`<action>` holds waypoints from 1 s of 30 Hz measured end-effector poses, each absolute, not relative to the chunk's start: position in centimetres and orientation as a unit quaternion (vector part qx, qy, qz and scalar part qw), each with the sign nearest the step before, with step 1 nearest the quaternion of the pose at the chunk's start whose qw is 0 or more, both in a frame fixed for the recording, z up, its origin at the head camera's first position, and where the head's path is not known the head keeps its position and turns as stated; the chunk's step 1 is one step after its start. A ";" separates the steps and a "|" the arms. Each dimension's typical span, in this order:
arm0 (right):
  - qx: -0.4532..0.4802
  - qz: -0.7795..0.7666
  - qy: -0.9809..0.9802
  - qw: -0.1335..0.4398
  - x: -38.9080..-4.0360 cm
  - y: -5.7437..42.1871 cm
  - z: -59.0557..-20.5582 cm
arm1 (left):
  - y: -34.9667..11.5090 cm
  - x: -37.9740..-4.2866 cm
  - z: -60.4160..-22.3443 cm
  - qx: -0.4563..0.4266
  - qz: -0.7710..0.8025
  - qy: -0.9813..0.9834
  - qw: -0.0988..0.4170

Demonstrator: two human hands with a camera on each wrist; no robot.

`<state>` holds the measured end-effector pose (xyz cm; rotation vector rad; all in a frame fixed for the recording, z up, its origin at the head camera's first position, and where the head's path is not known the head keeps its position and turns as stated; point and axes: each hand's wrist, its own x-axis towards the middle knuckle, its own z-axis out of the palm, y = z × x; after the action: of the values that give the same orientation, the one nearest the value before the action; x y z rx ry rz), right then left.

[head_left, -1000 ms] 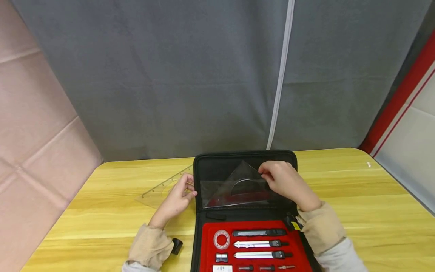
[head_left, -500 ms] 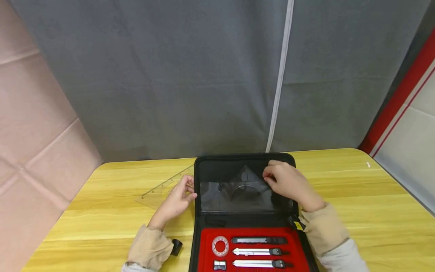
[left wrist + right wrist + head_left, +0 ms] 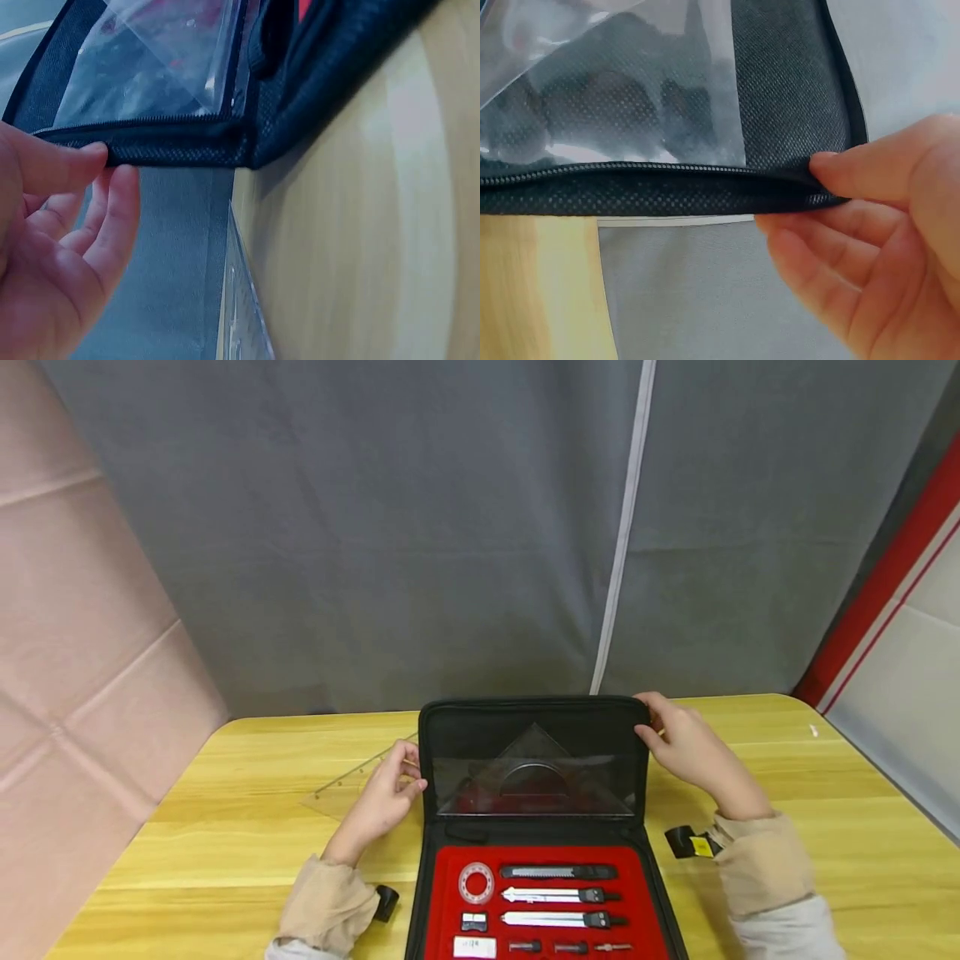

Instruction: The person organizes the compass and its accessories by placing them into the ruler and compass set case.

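Observation:
A black zippered case [image 3: 536, 828] stands unfolded on the table, its lid raised. My left hand [image 3: 382, 795] pinches the lid's left edge between thumb and fingers, as the left wrist view shows close up. At the upper right corner of the lid, my right hand [image 3: 686, 750] pinches the zippered edge; its thumb [image 3: 855, 169] lies on the inner side. A clear set square [image 3: 534, 743] sits in the lid's transparent pocket [image 3: 457, 777], its tip poking above the pocket's top edge. Within the pocket a curved cutout outline shows.
The case's red tray [image 3: 491, 860] holds a box cutter [image 3: 558, 872], two compasses [image 3: 551, 895], a white ring [image 3: 476, 883], a sharpener [image 3: 474, 922], an eraser [image 3: 474, 947] and small parts. A second clear set square [image 3: 345, 787] lies behind my left hand. A grey curtain [image 3: 420, 543] hangs behind the table.
My right hand has left the set square's edge and moved right to the lid's corner, which it now pinches. The set square sits lower in the pocket. My left hand stays at the lid.

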<state>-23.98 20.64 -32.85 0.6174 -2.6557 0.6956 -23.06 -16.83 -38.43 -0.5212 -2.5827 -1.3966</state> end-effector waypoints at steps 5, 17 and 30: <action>0.221 0.242 -0.930 0.164 -23.8 21.0 -32.7 | -17.9 -23.3 -38.2 -0.183 -0.463 -0.866 0.049; 0.241 0.240 -0.922 0.187 -23.8 21.1 -32.5 | -25.0 -22.7 -37.7 -0.015 -0.253 -0.967 -0.037; 0.249 0.237 -0.920 0.189 -24.1 20.9 -32.5 | -25.6 -22.8 -38.3 -0.009 -0.218 -0.973 -0.073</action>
<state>-24.10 20.95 -32.53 0.7005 -2.5866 0.6661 -22.77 -25.59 -38.35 -0.0290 -3.2073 -0.7193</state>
